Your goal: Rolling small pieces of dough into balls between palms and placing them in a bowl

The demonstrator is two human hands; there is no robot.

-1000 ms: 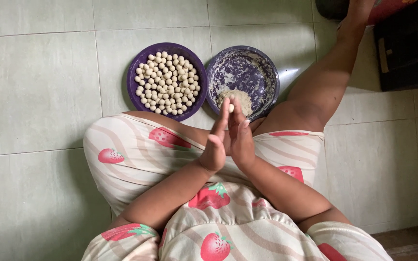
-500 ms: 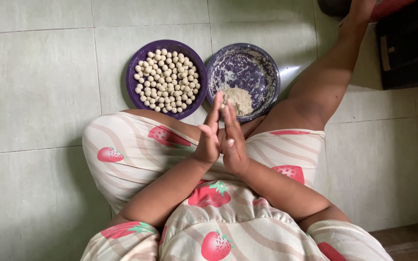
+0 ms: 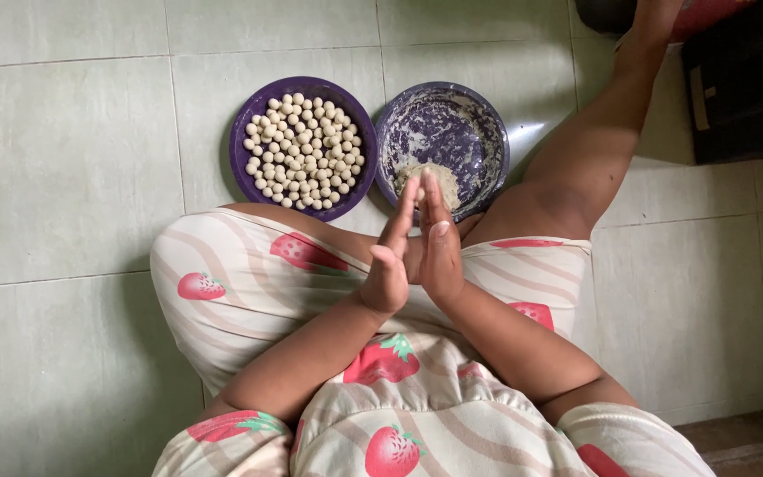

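Note:
My left hand (image 3: 390, 256) and my right hand (image 3: 439, 243) are pressed palm to palm over my lap, fingers straight and pointing away from me. Whatever lies between the palms is hidden. Just beyond the fingertips stands a purple bowl (image 3: 479, 124) smeared with flour, holding a small lump of pale dough (image 3: 417, 181) at its near side. To its left a purple plate (image 3: 245, 132) carries several small round dough balls (image 3: 304, 150). Both stand on the tiled floor in front of my knees.
I sit on a pale green tiled floor (image 3: 64, 177) in strawberry-print clothes, my right leg (image 3: 593, 150) stretched out to the far right. A dark box (image 3: 748, 79) stands at the top right corner.
My joined hands have slid against each other, the right moving forward past the left, while staying over my lap.

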